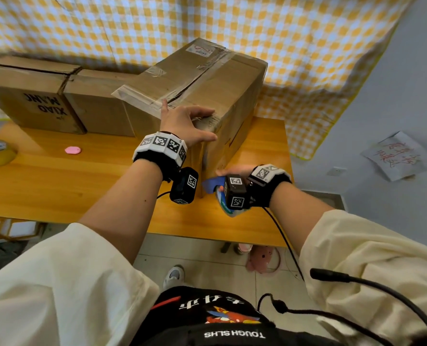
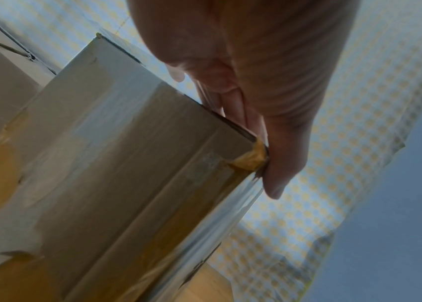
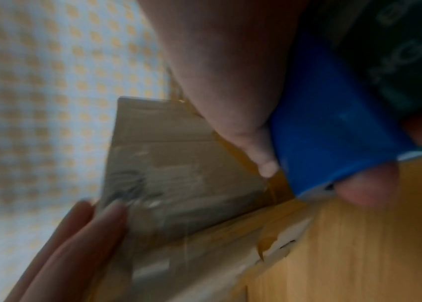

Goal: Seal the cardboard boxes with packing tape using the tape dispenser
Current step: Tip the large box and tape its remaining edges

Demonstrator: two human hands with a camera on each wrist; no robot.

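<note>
Right hand (image 3: 243,81) clasps blue tape dispenser (image 3: 333,126), largely hidden overhead.

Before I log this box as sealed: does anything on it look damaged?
Yes. The box under the left hand is worn: old tape peels on top, and its near corner is crushed and torn.

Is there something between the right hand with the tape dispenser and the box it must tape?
Nothing visible blocks it. The right hand already holds the blue tape dispenser low against the near corner of the tall cardboard box, close to the table. The left hand rests on the box's top corner, above the dispenser.
</note>
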